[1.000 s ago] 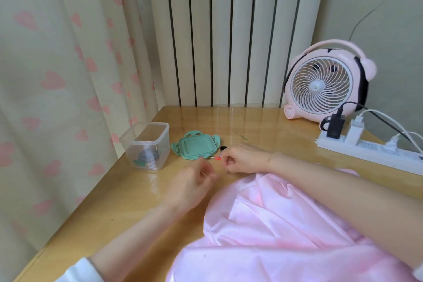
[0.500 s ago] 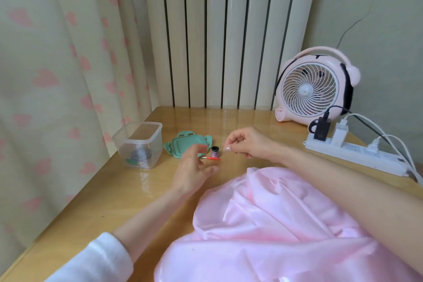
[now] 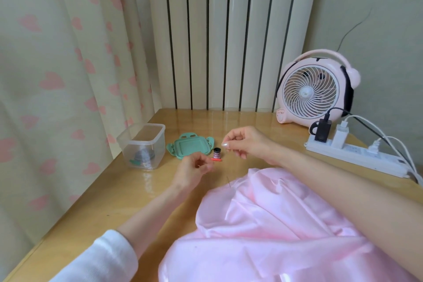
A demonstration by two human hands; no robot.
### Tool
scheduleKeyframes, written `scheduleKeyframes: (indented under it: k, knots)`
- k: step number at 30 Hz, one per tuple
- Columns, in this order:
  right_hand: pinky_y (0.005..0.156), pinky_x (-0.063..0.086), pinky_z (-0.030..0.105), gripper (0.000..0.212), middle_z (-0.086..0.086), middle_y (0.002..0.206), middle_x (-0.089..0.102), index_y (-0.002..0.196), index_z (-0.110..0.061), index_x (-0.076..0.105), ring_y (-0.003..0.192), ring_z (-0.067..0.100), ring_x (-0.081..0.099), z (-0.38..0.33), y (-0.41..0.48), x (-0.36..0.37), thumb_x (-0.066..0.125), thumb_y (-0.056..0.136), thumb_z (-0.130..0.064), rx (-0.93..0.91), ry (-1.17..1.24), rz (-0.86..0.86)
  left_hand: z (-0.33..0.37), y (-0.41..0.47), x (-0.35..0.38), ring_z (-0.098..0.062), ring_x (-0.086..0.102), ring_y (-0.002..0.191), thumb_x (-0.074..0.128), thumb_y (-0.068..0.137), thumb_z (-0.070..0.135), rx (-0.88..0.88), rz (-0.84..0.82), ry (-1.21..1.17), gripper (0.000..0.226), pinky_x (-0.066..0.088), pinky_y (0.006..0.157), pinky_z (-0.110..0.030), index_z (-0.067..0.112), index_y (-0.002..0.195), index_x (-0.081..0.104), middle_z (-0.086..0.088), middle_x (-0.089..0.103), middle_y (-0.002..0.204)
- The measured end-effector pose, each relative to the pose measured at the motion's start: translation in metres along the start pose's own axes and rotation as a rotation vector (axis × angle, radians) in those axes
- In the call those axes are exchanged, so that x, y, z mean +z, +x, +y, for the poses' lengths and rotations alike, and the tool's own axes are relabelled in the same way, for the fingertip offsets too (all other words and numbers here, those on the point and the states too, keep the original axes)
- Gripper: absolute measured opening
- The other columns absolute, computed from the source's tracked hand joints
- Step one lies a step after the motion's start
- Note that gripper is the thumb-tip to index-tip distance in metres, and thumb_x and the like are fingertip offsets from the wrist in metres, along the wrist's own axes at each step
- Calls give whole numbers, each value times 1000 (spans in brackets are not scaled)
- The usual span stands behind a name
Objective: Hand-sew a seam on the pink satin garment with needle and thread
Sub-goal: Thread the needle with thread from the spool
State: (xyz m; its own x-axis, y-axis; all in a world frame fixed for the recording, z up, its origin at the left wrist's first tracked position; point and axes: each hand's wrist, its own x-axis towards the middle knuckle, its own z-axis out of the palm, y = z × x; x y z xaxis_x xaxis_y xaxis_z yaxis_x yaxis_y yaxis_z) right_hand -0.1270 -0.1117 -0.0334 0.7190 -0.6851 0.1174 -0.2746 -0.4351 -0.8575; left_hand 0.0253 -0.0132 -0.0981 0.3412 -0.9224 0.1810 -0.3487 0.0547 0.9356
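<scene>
Pink garment (image 3: 274, 224) beside left hand (image 3: 192, 171), right hand (image 3: 247, 144)

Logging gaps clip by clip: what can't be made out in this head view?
- Thread: too thin to see between the left hand and right hand, both pinched.
- Needle: perhaps the thin sliver beside the pink satin garment, too small to confirm.
- Clear container: contents blurred through its wall.
- Garment: cut by the bottom edge, partly under the right forearm.
</scene>
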Motion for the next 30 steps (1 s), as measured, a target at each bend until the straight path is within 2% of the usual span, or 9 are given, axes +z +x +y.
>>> scheduleKeyframes:
  k: [3,6,9,12,15,20,23,26,30]
  knots:
    - [46,39,12,17,-5,65,60,74,-16,64,45,-3,49,6,0,3,61,84,-3,49,-287,-74,-5,7,6,-12,50,71,71,81,9,-61,-112,249,21,38,66,-19,18,72,55,3,57,74]
    - [40,34,11,15,-12,50,56,68,-10,64,43,0,47,16,-3,7,64,83,-9,210,-517,-177,-3,11,21,-21,58,91,62,86,11,-159,-186,524,7,43,76,-28,17,88,60,-4,64,96]
    - [43,34,18,32,-8,48,52,58,-18,52,46,6,46,18,-5,24,70,79,-34,291,-674,-205,-3,14,25,-27,62,101,48,88,3,-209,-130,524,19,49,85,-34,21,87,56,-9,66,108]
    - [52,35,23,40,-4,58,49,59,-19,43,64,17,49,14,-1,40,72,77,-40,333,-857,-199,-7,11,15,-28,64,96,46,87,2,-198,-87,435,27,53,83,-38,27,77,50,-8,67,101]
    - [63,39,22,27,1,75,56,71,-12,55,77,19,53,15,8,47,74,77,-30,339,-895,-221,-9,-1,1,-25,61,89,49,90,4,-118,-17,395,17,47,75,-31,20,85,55,-1,62,88]
    - [54,38,23,26,7,74,58,59,-13,47,66,19,51,17,12,52,66,76,-9,327,-859,-279,-17,-20,-12,-20,61,83,54,91,6,-52,131,269,12,44,67,-22,17,89,58,5,62,83]
    - [58,39,25,20,7,73,53,61,-10,49,66,20,48,19,8,50,63,75,-7,303,-786,-276,-27,-29,-9,-22,62,83,53,91,1,-55,187,165,18,50,75,-30,18,86,58,0,66,86]
    - [58,40,25,9,7,74,58,77,1,67,66,17,51,20,-3,47,62,74,-6,281,-684,-226,-34,-31,-9,-25,64,82,52,91,-1,-46,192,162,24,53,78,-39,21,83,56,-2,67,86]
    - [49,43,20,10,13,83,70,78,-4,68,53,11,53,23,-17,50,59,75,-5,214,-722,-144,-40,-30,-12,-20,63,81,55,90,3,-30,168,187,12,52,80,-37,14,90,60,-2,68,88]
